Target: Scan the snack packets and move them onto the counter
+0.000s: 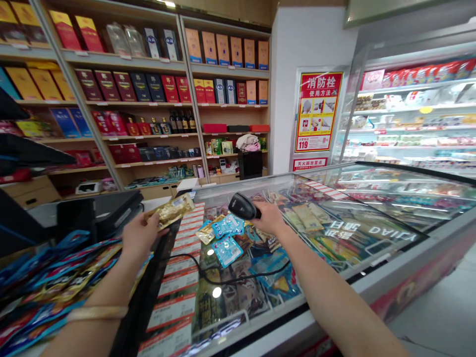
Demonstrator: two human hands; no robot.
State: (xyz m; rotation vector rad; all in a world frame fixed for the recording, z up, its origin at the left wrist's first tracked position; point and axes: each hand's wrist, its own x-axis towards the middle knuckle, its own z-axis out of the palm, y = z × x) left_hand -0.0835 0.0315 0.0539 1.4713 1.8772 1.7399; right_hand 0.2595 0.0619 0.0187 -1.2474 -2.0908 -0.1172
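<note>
My left hand is closed on a gold foil snack packet, held above the left edge of the freezer with its barcode patch facing up. In my right hand is a black handheld barcode scanner, its head turned left toward the packet. Below and between the hands, several blue snack packets and a gold packet lie on the freezer's glass lid. The scanner's black cable loops across the glass under my right forearm.
A pile of blue and gold packets sits at the lower left, near dark counter equipment. Price labels line the left side of the chest freezer. Shelves of boxes stand behind; a lit display fridge is at right.
</note>
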